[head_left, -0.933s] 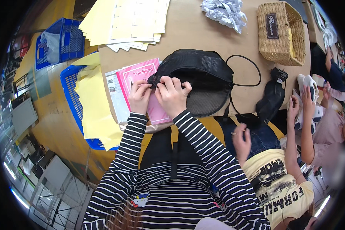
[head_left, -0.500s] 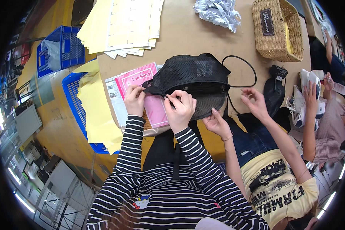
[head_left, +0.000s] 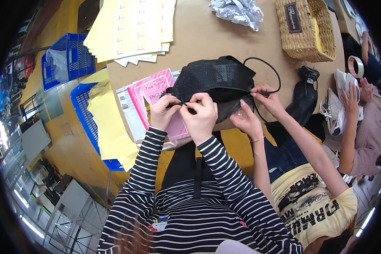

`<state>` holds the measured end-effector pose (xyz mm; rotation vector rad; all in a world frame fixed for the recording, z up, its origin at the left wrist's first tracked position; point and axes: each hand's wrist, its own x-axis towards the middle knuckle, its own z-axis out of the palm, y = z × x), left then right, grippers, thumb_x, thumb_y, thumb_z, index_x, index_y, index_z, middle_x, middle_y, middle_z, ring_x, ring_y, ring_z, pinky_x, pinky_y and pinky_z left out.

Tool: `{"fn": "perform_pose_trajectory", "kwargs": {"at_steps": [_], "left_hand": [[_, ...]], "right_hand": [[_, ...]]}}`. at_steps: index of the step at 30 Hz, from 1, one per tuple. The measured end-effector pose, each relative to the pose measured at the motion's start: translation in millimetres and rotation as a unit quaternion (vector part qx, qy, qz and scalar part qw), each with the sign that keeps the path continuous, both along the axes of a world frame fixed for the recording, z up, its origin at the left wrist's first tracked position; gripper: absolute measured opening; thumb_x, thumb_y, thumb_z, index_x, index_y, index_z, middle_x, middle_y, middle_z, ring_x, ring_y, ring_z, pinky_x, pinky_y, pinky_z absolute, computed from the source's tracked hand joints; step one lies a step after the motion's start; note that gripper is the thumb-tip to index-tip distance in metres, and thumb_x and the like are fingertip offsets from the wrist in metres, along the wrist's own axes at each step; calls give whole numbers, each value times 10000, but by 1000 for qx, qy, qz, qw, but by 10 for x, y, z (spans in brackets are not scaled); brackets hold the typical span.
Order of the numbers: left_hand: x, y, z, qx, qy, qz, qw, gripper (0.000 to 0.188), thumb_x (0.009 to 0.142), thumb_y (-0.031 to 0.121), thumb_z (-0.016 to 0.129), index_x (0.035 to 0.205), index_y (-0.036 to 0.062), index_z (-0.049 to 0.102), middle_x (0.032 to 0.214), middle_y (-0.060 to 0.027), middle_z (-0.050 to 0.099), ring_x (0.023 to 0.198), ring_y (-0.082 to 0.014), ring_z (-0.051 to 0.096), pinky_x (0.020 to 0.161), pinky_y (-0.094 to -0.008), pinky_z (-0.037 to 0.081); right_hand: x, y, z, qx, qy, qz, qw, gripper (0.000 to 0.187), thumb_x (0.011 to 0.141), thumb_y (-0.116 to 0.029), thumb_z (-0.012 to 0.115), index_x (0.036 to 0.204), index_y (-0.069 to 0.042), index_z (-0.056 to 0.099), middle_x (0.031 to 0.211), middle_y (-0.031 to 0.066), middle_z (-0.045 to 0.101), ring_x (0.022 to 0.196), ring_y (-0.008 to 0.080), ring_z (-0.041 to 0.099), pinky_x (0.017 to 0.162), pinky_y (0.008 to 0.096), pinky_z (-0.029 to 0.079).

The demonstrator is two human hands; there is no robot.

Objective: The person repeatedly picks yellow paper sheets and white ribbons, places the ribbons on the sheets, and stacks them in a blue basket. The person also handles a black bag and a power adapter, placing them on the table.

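Note:
A black mesh bag [head_left: 211, 76] lies on the table in front of me, with a black cord [head_left: 277, 72] looping out from its right side. My left hand [head_left: 164, 112] pinches the left end of the bag's edge between thumb and fingers. Close beside it, my right hand [head_left: 201, 116] pinches the same edge; the two sets of fingertips almost meet. The exact bit of edge between them is mostly hidden. A co-worker's two hands hold the bag's right end, one hand [head_left: 268, 99] at the rim and the other hand [head_left: 246, 120] by the lower mesh.
Under the bag's left end lie a pink booklet [head_left: 150, 91] and papers. Yellow and white sheets [head_left: 131, 31] are stacked behind. Crumpled grey-white material [head_left: 239, 12] and a woven basket [head_left: 306, 34] stand farther back. Another black mesh bundle [head_left: 302, 99] lies right; blue crates [head_left: 82, 55] stand left.
My left hand has moved right along the bag's edge, up to my right hand. One co-worker's hand has come in from the right and taken the bag's rim.

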<state>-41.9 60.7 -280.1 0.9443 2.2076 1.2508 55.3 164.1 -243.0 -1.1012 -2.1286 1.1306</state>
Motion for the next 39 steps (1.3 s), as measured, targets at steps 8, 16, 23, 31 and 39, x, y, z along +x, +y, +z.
{"fn": "perform_pose_trajectory", "kwargs": {"at_steps": [8, 16, 23, 31, 39], "left_hand": [[-135, -234, -90, -28, 11, 10, 999, 137, 715, -46, 718, 825, -17, 642, 815, -82, 654, 738, -186, 640, 683, -296, 517], [-180, -125, 147, -86, -35, 43, 995, 161, 726, -25, 710, 872, 1, 649, 833, -95, 640, 805, -216, 624, 735, -310, 496], [527, 802, 328, -45, 174, -96, 979, 356, 713, 104, 743, 1058, 60, 667, 1020, -93, 629, 976, -268, 599, 842, -381, 472], [434, 831, 61, 8, 139, -78, 987, 165, 719, 24, 709, 870, 33, 643, 863, -89, 631, 800, -266, 620, 715, -354, 495], [304, 824, 160, 14, 138, -58, 989, 144, 718, -35, 687, 837, 14, 622, 850, -103, 625, 781, -275, 617, 706, -350, 490]], "right_hand": [[277, 270, 72, 14, -30, -33, 999, 78, 628, 22, 707, 693, 22, 664, 823, 70, 527, 742, 190, 549, 722, 311, 454], [729, 827, -66, -152, -59, -58, 985, 119, 768, 42, 719, 802, 118, 634, 932, 28, 476, 713, 73, 541, 638, 195, 484], [599, 645, 76, -78, -19, -85, 993, 98, 758, 57, 710, 819, 106, 651, 938, 39, 477, 701, 75, 505, 604, 206, 442], [701, 719, 11, -183, -15, -178, 967, 98, 758, 51, 725, 809, 104, 661, 945, 37, 494, 737, 70, 530, 613, 201, 452], [1049, 915, -173, -107, -50, -221, 968, 118, 726, 24, 757, 794, 85, 683, 904, 24, 507, 689, 94, 542, 606, 208, 463]]}}
